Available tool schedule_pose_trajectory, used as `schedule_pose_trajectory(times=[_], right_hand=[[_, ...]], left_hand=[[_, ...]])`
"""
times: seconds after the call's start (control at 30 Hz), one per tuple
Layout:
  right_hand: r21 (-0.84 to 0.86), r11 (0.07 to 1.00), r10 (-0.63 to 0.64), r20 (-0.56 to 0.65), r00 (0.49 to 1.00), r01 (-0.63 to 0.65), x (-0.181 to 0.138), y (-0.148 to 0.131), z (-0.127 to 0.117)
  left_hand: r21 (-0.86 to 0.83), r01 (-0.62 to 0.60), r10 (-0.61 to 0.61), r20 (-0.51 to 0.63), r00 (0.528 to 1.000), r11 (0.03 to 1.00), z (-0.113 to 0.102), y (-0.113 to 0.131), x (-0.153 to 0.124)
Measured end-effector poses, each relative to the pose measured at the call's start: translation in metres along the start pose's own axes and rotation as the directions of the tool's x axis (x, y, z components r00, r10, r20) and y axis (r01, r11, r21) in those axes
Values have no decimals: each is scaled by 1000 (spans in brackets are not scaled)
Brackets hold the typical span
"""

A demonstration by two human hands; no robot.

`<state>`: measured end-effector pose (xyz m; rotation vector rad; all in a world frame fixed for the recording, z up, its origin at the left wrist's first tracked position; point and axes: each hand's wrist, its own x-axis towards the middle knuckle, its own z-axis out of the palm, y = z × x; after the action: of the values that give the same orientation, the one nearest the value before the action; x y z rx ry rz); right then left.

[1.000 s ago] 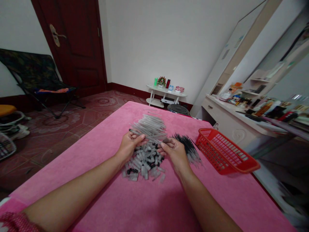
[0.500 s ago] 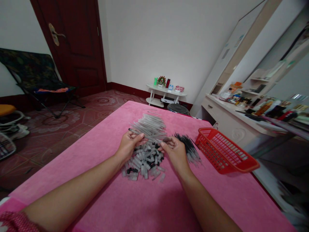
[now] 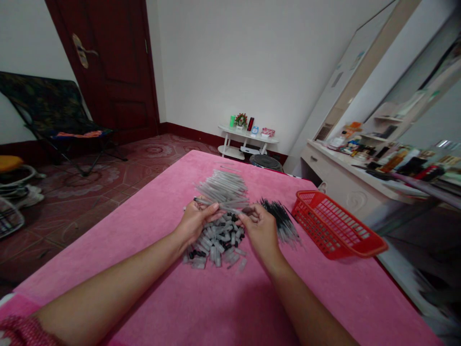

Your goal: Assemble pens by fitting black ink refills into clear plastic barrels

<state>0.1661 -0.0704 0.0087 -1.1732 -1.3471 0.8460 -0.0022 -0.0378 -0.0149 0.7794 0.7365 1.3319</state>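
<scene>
My left hand (image 3: 196, 221) is closed on the left end of a slim, clear pen barrel (image 3: 229, 209), whose dark tip pokes out past the fingers. At the barrel's other end, the fingertips of my right hand (image 3: 261, 226) pinch it. Just below lies a heap of translucent pen caps (image 3: 217, 252) mixed with small black pieces. Beyond the hands, a stack of clear pen barrels (image 3: 224, 185) is spread out. To the right of my right hand lies a bundle of thin black refills (image 3: 279, 218). What the curled fingers hide I cannot make out.
A red plastic basket (image 3: 338, 228) stands at the right edge of the pink-covered table (image 3: 151, 288). Farther right is a dresser (image 3: 355, 187) crowded with bottles. A small white stand (image 3: 248, 133) is by the wall, and a folding chair (image 3: 72, 115) at left.
Both hands stay together over the piles. My left hand has shifted slightly right and down, and the barrel with it lies a little lower. The piles look unchanged.
</scene>
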Motion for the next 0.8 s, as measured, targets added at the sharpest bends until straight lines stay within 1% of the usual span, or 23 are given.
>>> schedule_pose_trajectory(times=[0.1, 0.17, 0.27, 0.37, 0.5, 0.57, 0.63, 0.7, 0.73, 0.8], right_hand=[[-18, 1000, -14, -3, 1000, 14, -1, 0, -1], [-20, 1000, 4, -5, 1000, -4, -1, -1, -3], [10, 998, 70, 5, 998, -70, -1, -4, -4], [108, 978, 173, 38, 984, -176, -1, -6, -6], [260, 907, 318, 95, 943, -332, -1, -4, -8], [299, 852, 406, 144, 903, -430, 1, -2, -9], [311, 799, 471, 209, 857, -515, 2, -1, -11], [297, 777, 484, 284, 828, -555, 4, -2, -12], [277, 787, 467, 315, 826, -551, 4, -2, -12], [213, 846, 401, 348, 847, -488, 4, -5, -10]], left_hand=[[-21, 16, -16, 16, 1000, 1000, 2, 3, -3], [-2, 20, -20, 37, 999, 1000, 3, 5, -6], [41, 2, -4, 59, 998, 999, 3, 6, -10], [71, -53, 47, 88, 995, 996, 2, 4, -11], [137, -167, 147, 143, 979, 977, 0, 3, -10], [179, -210, 178, 178, 968, 961, -2, 4, -9], [217, -224, 180, 207, 962, 950, -3, 6, -7], [242, -215, 166, 205, 964, 946, -4, 8, -4], [258, -207, 159, 195, 968, 944, -5, 9, -3], [305, -197, 146, 181, 973, 932, -5, 9, 0]])
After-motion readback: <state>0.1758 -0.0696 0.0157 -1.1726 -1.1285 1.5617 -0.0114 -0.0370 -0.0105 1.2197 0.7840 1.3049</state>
